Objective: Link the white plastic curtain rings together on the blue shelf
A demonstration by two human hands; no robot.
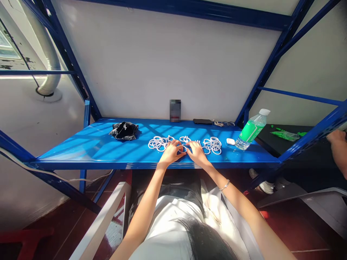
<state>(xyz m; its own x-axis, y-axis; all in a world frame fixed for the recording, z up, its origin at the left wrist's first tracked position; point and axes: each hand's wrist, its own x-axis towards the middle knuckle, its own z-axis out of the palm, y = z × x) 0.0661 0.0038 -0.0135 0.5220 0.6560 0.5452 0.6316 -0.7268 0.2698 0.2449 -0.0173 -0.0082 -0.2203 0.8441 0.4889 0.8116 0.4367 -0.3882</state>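
Note:
My left hand [171, 152] and my right hand [197, 152] meet at the front middle of the blue shelf top [89, 146]. Their fingertips pinch together on a white plastic ring [183, 148] between them. A pile of white rings [159, 142] lies just left of my left hand. Another pile of white rings [213, 145] lies just right of my right hand. A few more rings [185, 139] sit right behind my fingers. A silver bracelet [225, 185] is on my right wrist.
A crumpled black bag [124, 130] lies at the back left. A small box [175, 110], a dark phone [202, 121] and a cable [223, 124] stand by the wall. A water bottle [251, 130] and a small white case [230, 141] are at the right. Another person's hand [338, 144] shows at the far right.

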